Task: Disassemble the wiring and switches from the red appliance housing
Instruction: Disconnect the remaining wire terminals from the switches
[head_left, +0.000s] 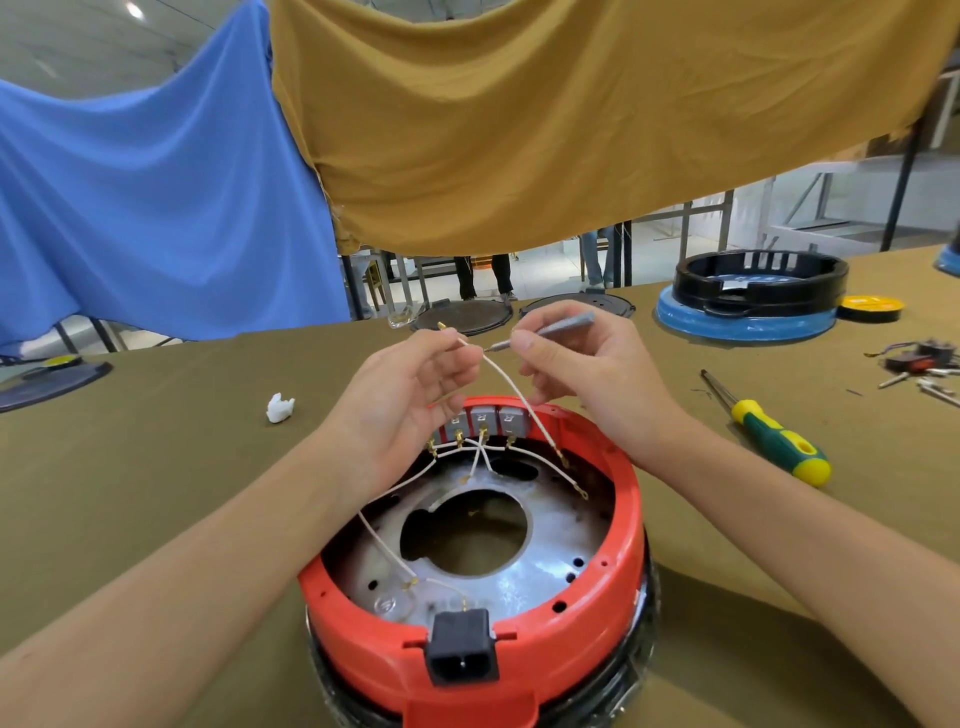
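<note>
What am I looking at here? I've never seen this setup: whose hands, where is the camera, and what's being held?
No robot here: a person's two bare hands, filmed by one camera worn on the head, looking down. The left hand pinches a white wire that runs down into the red appliance housing. The right hand holds a thin grey tool to that wire. Grey switches line the housing's far wall; a black power socket sits at its near rim. A green-and-yellow screwdriver and removed parts lie on the olive table.

Left hand (415, 384) covers the leftmost grey switch (453, 423); beyond the right hand (576, 374), small loose parts (922, 366) too small to identify, cropped rightward.
</note>
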